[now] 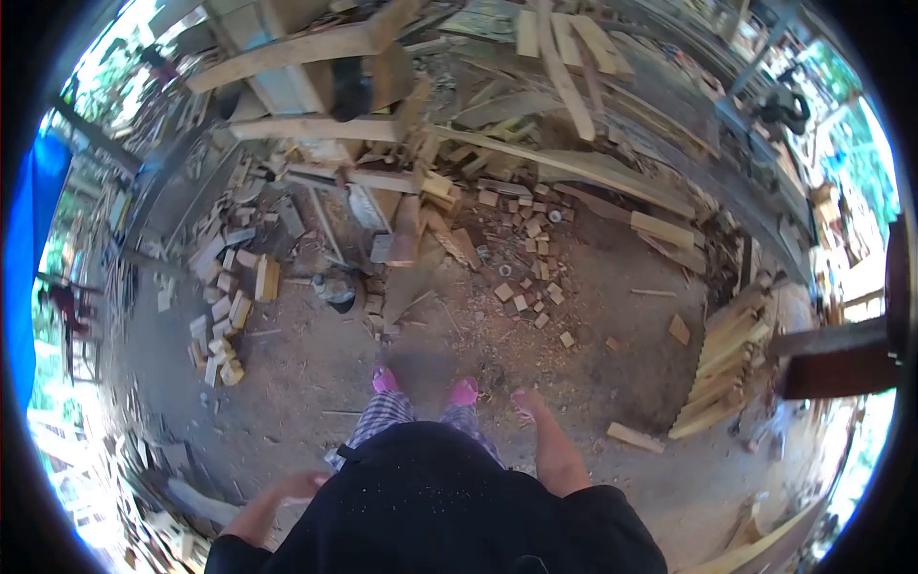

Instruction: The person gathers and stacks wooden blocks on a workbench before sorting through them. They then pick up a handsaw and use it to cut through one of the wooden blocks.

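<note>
My left hand (304, 484) is beside the left hip, near the checkered trousers (387, 414). Its fingers look loosely stretched, with nothing visible in them. My right hand (526, 402) hangs in front of the body on the right, small and slightly blurred. Its fingers seem loose and nothing shows between them. Just left of it is a pink-shod foot (465, 390); the other pink-shod foot (384, 380) stands farther left. Neither hand touches any wood.
Wood blocks (267, 278) lie piled at left, with small offcuts (533, 245) and shavings ahead. A dark metal object (333, 290) sits on the ground. Long boards (574, 165) cross the back; stacked planks (719, 368) and a loose block (635, 438) are at right. A person (69, 308) is far left.
</note>
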The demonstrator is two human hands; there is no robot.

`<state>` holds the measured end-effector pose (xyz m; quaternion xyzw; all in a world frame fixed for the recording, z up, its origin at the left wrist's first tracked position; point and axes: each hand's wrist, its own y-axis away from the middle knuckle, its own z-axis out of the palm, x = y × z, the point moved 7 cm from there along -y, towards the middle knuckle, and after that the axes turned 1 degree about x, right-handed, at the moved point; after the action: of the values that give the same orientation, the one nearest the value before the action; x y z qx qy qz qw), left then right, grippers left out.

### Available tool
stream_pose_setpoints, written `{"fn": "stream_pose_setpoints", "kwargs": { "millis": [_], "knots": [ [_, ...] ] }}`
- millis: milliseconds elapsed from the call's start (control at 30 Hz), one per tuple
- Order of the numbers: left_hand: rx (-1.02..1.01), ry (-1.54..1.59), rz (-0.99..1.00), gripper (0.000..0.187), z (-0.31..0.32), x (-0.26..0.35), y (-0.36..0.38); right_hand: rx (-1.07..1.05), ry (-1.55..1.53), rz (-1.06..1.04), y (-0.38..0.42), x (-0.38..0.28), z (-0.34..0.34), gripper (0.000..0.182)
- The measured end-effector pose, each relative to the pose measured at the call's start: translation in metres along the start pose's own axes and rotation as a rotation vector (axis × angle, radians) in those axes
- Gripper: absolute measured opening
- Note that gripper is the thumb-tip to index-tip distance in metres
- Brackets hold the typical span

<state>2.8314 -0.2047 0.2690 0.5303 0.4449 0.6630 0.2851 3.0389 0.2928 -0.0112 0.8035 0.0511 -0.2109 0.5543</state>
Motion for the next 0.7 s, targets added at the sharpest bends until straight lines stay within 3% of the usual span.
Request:
{"fn": "stream_pose_setpoints", "kwargs": {
  "millis": [33, 100, 133, 167, 200, 300, 333, 400, 533, 600, 633, 700],
  "knots": [
    [0.037, 0.170, 0.048, 0.026, -0.005, -0.004, 0.000, 0.000, 0.024, -0.032, -0.007, 0.005, 0.005, 0.017],
    [0.306, 0.124, 0.004, 0.019, -0.017, 0.005, 0.003, -0.033, 0.117, -0.135, -0.072, 0.055, 0.013, 0.017],
    [0.370, 0.187, 0.021, 0.019, -0.020, -0.015, -0.002, 0.016, 0.278, -0.417, -0.108, 0.050, 0.036, 0.017],
    [0.435, 0.173, 0.070, 0.018, -0.027, -0.038, -0.017, -0.080, 0.426, -0.311, -0.073, 0.026, 0.034, 0.019],
    [0.496, 0.150, 0.117, 0.017, -0.035, -0.061, -0.032, -0.154, 0.057, -0.099, -0.031, 0.010, 0.035, 0.021],
    [0.595, 0.265, 0.094, 0.018, -0.035, -0.148, -0.066, -0.231, -0.006, 0.045, 0.008, -0.002, 0.055, 0.022],
    [0.611, 0.298, 0.107, 0.018, -0.033, -0.171, -0.071, -0.230, 0.028, 0.026, 0.016, -0.015, 0.057, 0.022],
    [0.538, 0.428, 0.000, 0.019, -0.018, -0.211, -0.075, -0.357, 0.418, -0.118, 0.033, -0.034, 0.072, 0.009],
    [0.616, 0.505, -0.125, 0.023, 0.001, -0.274, -0.063, -0.323, 0.465, -0.127, 0.040, -0.067, 0.113, 0.009],
    [0.520, 0.979, -0.009, 0.026, 0.014, -0.322, -0.076, -0.339, 0.362, 0.093, -0.020, -0.037, 0.142, 0.013],
    [0.519, 1.002, -0.005, 0.026, 0.017, -0.327, -0.072, -0.336, 0.384, 0.092, 0.001, -0.060, 0.153, 0.013],
    [0.590, 0.596, -0.154, 0.028, 0.010, -0.338, -0.060, -0.250, 0.383, -0.100, 0.058, -0.143, 0.183, 0.020]
  ]
}}
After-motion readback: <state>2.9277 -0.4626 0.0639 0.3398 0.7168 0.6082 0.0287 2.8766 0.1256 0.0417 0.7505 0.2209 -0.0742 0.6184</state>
